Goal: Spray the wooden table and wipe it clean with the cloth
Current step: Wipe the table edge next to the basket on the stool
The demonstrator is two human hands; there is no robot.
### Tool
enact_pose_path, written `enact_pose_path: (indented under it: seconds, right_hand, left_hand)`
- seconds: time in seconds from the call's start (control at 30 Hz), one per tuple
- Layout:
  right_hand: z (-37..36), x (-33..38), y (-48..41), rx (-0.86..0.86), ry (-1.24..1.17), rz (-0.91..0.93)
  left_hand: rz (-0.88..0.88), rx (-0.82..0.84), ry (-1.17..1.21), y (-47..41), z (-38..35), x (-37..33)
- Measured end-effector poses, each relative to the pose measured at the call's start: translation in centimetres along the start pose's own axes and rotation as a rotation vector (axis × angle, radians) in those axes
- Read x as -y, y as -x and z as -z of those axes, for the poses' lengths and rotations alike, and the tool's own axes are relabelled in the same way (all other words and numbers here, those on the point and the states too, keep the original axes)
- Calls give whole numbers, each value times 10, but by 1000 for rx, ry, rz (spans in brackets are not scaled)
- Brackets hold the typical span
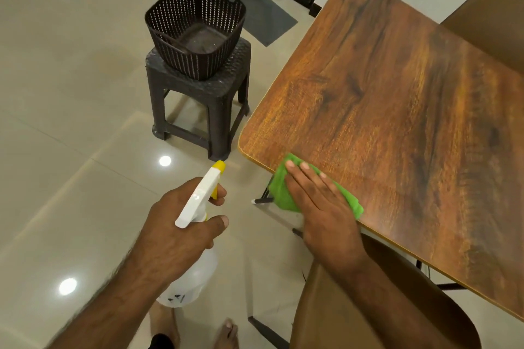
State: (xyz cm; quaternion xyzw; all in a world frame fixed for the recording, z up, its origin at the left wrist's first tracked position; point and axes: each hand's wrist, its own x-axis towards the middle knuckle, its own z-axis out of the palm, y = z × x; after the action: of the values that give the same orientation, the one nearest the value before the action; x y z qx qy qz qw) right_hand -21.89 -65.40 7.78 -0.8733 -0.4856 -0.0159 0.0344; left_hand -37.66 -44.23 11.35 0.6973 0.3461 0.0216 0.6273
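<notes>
The wooden table (397, 99) fills the right side of the head view, its top bare with dark grain. My right hand (320, 201) lies flat on a green cloth (279, 187) at the table's near left edge, and part of the cloth hangs over that edge. My left hand (181, 224) holds a white spray bottle (200, 198) with a yellow nozzle, off the table to the left, above the floor. The nozzle points up and away, toward the stool. The bottle's clear body shows below my left hand.
A dark plastic stool (198, 99) stands left of the table with a dark woven basket (195, 25) on it. A brown chair (368, 306) sits under my right forearm, another brown chair (490, 17) at the far right. The floor is glossy tile; my bare feet show at the bottom.
</notes>
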Motion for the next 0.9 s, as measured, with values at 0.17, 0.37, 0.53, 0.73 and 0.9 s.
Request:
enact_pose_path:
  seconds: [0.17,0.37,0.53,0.73,0.9]
  right_hand:
    - [2,-9,-6,9,31,122]
    - [1,9,-70,97,41,381]
    - [1,-8,-50,114,111,481]
    - [10,-31,-32,139,208,566]
    - [-3,8,-85,110,188,567]
  left_hand:
    - [11,-6,6,-6,14,3]
    - [26,-25,-7,-15,20,8]
    - [31,-7,-4,-22,22,8]
    - [29,9,-8,-29,30,5]
    - [44,5,14,-33,32,2]
